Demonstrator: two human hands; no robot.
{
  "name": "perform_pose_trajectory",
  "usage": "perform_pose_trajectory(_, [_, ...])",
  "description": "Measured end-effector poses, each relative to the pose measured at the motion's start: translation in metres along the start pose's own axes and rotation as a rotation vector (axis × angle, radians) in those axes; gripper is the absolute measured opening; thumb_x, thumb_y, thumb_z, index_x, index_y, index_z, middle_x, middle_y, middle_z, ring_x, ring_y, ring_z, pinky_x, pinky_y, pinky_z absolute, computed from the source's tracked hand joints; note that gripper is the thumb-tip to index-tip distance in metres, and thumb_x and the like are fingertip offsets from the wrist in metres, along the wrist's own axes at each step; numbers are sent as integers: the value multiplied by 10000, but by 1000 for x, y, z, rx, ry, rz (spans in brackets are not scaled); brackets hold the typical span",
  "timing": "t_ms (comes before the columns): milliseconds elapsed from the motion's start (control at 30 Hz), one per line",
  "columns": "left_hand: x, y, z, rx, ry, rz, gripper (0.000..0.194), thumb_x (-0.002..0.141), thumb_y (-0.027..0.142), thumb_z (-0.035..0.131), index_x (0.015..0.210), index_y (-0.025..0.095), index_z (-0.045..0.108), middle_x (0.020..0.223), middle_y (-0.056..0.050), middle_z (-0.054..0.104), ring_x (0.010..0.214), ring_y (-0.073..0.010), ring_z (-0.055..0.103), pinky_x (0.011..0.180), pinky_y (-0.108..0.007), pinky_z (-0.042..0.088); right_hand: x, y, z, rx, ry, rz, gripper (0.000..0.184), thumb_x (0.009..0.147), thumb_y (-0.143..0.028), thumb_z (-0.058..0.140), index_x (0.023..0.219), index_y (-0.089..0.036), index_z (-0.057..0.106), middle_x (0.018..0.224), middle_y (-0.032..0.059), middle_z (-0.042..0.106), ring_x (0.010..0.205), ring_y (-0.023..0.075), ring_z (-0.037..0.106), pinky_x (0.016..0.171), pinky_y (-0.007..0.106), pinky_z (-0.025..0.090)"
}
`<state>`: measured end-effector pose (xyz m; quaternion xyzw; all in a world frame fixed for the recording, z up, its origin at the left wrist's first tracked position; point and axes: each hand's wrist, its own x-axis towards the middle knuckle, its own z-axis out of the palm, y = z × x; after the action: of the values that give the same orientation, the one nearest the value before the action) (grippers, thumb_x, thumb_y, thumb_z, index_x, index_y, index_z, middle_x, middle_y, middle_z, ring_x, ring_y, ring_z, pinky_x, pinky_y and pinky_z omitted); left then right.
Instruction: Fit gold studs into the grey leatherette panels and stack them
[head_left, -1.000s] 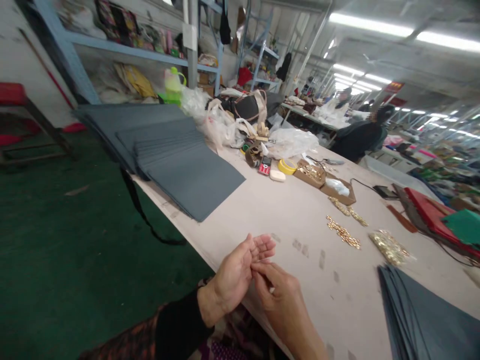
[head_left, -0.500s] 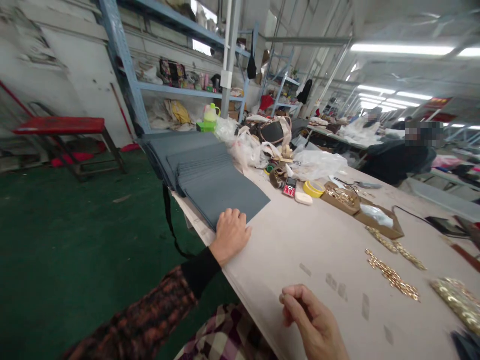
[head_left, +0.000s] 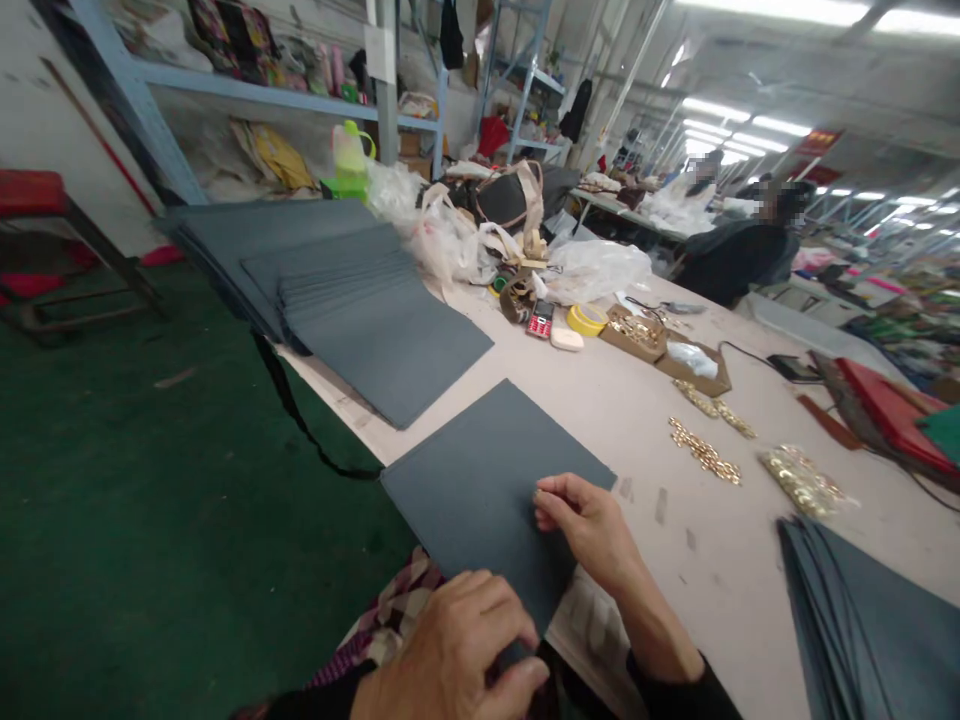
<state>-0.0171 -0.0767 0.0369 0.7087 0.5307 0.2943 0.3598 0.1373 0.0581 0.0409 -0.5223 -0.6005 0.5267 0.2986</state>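
Observation:
A flat blue-grey sheet [head_left: 487, 470] lies in front of me at the table's near edge. My left hand [head_left: 465, 640] is curled round its near end, thumb and fingers closed on it. Over the sheet's right part is my right hand [head_left: 589, 525], its thumb and fingertips pinched together; whatever sits between them is too small to make out. Beyond, a fanned stack of similar blue-grey sheets [head_left: 397, 340] rests on the left side of the table. More dark sheets [head_left: 885, 620] are piled at the lower right.
Gold chain pieces [head_left: 703, 450] and a clear bag of gold parts [head_left: 802, 480] lie to the right on the pale table [head_left: 720, 550]. Farther back are cardboard trays [head_left: 634, 333], yellow tape [head_left: 586, 319] and plastic bags [head_left: 600, 268]. Another person [head_left: 739, 250] sits beyond.
My left hand has drawn a sheet from the fanned stack towards me. My right hand, still pinched, is now over that sheet. The view has turned to the right.

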Motion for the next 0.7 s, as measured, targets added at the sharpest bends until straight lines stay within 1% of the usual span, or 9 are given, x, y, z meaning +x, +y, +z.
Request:
perform_pose_trajectory(100, [-20, -24, -6, -265, -19, -345, 312, 881, 377, 547, 633, 190, 565, 611, 9, 558, 620, -147, 516, 603, -275, 344, 2, 4, 2, 12, -71, 83, 314, 689, -440, 725, 787, -148, 662, 621, 8, 642, 565, 135, 609, 586, 277, 537])
perform_pose_trajectory(167, [-26, -40, -14, -471, 49, -529, 370, 859, 487, 555, 638, 191, 560, 594, 16, 554, 581, -141, 496, 574, -255, 358, 4, 5, 3, 3, -114, 112, 262, 698, -390, 716, 782, -147, 664, 600, -5, 634, 535, 117, 594, 555, 251, 524])
perform_pose_trajectory(200, [-26, -44, -19, -571, 101, -566, 358, 835, 514, 586, 680, 191, 583, 619, 14, 579, 596, -145, 515, 589, -250, 388, 5, 5, 4, -7, -142, 119, 238, 708, -367, 707, 785, -146, 665, 593, -10, 630, 520, 109, 586, 541, 241, 517])
perform_pose_trajectory(267, [-23, -47, -28, -730, 201, -537, 303, 810, 499, 643, 837, 197, 634, 739, -4, 649, 703, -166, 584, 695, -261, 459, 9, 4, 5, -35, -206, 123, 196, 731, -331, 685, 796, -147, 670, 586, -17, 623, 506, 98, 574, 519, 223, 502])
perform_pose_trajectory(333, [-15, -42, -34, -857, 259, -450, 302, 813, 435, 677, 1014, 212, 640, 902, -29, 689, 850, -187, 620, 832, -285, 477, 12, 1, 8, -53, -268, 125, 169, 744, -312, 676, 800, -152, 672, 588, -21, 617, 511, 93, 568, 504, 209, 489])
perform_pose_trajectory(367, [-10, -38, -35, -916, 269, -413, 323, 814, 406, 687, 1066, 212, 634, 965, -41, 692, 902, -195, 622, 882, -298, 472, 13, -1, 10, -55, -295, 129, 163, 745, -308, 679, 797, -154, 672, 589, -23, 613, 516, 92, 566, 496, 203, 483])
perform_pose_trajectory(433, [1, -31, -35, -1010, 253, -397, 342, 811, 380, 696, 1091, 192, 639, 1009, -58, 693, 928, -208, 624, 914, -320, 474, 15, -6, 13, -43, -336, 143, 165, 738, -310, 691, 784, -154, 665, 589, -26, 603, 527, 92, 565, 480, 191, 471])
perform_pose_trajectory(533, [17, -29, -30, -1066, 218, -460, 314, 809, 392, 692, 1029, 169, 666, 931, -52, 692, 868, -204, 626, 836, -307, 504, 17, -12, 17, -25, -382, 164, 175, 729, -313, 698, 781, -151, 659, 581, -31, 583, 533, 90, 560, 464, 177, 464])
perform_pose_trajectory(700, [30, -36, -19, -1000, 260, -575, 313, 808, 471, 667, 895, 171, 668, 675, 1, 612, 659, -162, 574, 591, -241, 465, 20, -8, 17, -1, -410, 164, 177, 739, -321, 685, 802, -159, 653, 584, -41, 570, 524, 84, 556, 451, 167, 468])
